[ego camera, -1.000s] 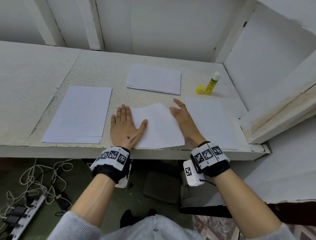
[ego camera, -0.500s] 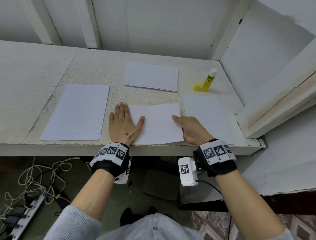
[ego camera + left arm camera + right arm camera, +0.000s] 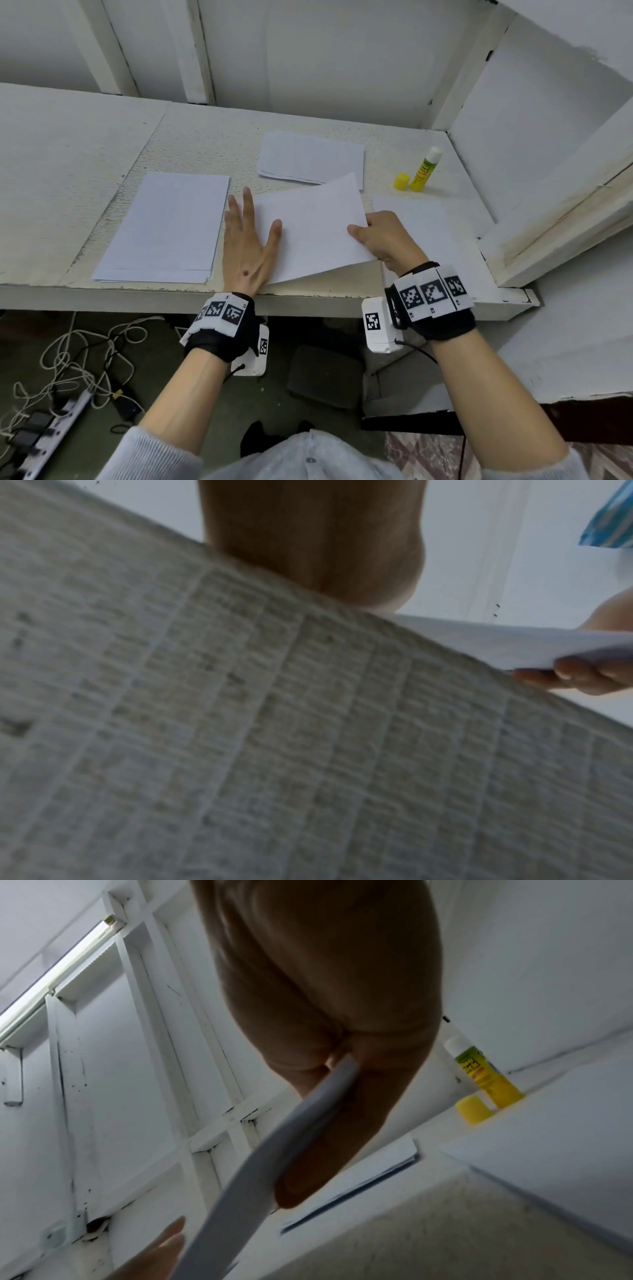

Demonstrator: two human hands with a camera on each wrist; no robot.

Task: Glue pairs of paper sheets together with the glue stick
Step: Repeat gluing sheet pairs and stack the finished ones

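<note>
So the left hand (image 3: 247, 250) lies flat, fingers spread, pressing the left edge of the middle paper sheet (image 3: 308, 226) onto the worktop (image 3: 191, 144). The right hand (image 3: 383, 236) pinches the sheet's right edge, thumb on top; half a second ago that edge lay flat, now it's lifted and tilted. The glue stick (image 3: 426, 169) stands uncapped far right, its yellow cap (image 3: 401, 181) just beside it.

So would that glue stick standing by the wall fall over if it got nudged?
Probably: the glue stick stands upright, tall and narrow, so a bump could tip it. Being round, it might then roll. Its cap sits beside it, leaving the tip exposed.
</note>
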